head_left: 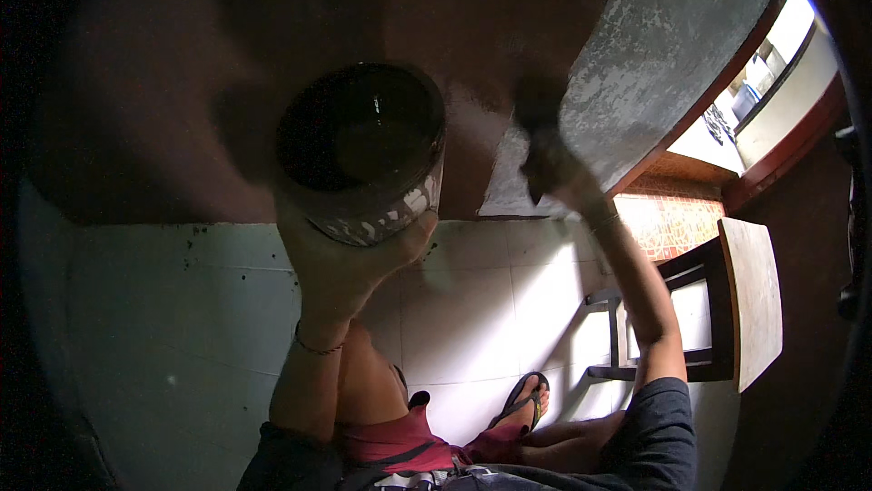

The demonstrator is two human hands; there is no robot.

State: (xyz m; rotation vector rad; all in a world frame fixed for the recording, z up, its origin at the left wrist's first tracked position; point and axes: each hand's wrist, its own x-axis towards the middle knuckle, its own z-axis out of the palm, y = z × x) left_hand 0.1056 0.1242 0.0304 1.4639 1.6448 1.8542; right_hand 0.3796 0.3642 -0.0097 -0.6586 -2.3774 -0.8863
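In my left hand (363, 259) is a paint bucket (400, 209), its outside spattered with pale paint, tilted so its dark inside shows; some dark liquid glints within. The fingers wrap round its lower side. My right hand (559, 173), blurred and in shadow, is closed on a dark paintbrush (540, 102) whose outline is smeared. The brush is at the wall, where dark brown paint (490, 46) meets a patchy grey area (668, 41). Whether its bristles touch the surface I cannot tell.
A stool (752, 300) with a pale wooden top and dark legs stands at the right, near my right forearm. Pale floor tiles (463, 309) with dark spots run along the wall's foot. Beyond the wall's right end is a bright opening with a patterned floor (677, 223).
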